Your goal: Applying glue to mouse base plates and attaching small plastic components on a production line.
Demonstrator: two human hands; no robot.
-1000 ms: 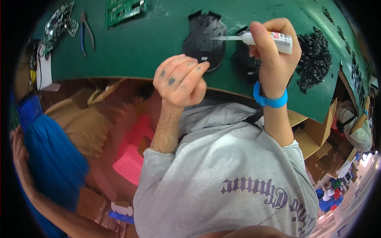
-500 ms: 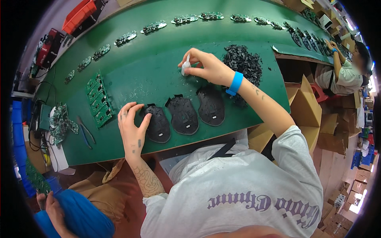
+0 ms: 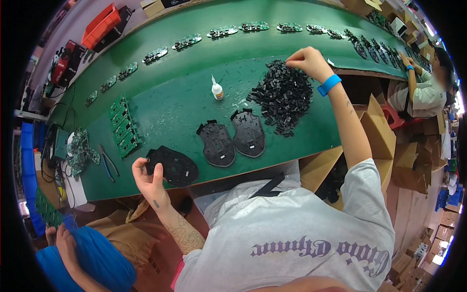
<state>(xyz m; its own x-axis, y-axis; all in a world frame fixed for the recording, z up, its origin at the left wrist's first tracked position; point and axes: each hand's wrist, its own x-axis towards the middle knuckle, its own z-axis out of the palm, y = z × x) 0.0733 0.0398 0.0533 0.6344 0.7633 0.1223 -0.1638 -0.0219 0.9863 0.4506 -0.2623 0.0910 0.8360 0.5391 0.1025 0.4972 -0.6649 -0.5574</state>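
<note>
My left hand (image 3: 152, 181) grips the left end of a black mouse-shaped bottom shell (image 3: 176, 166), turned sideways over the table's near edge. Two similar black shells, one (image 3: 217, 144) in the middle and another (image 3: 249, 134) to its right, lie side by side on the green table (image 3: 170, 87). At the far side of a heap of small black plastic pieces (image 3: 283, 97), my right hand (image 3: 311, 63) has its fingertips pinched together; whatever is between them is hidden. A small white glue bottle (image 3: 217, 90) with a narrow tip stands upright left of the heap.
Green circuit boards (image 3: 124, 126) and pliers (image 3: 107, 163) lie at the left. Assembled small boards (image 3: 222, 31) line the far side. An open cardboard box (image 3: 321, 170) stands below the near edge at right. Co-workers sit at far right (image 3: 428, 82) and lower left (image 3: 92, 258).
My right hand has let go of the glue bottle and moved right to the black pieces. My left hand has taken hold of the leftmost shell, turned it and drawn it left.
</note>
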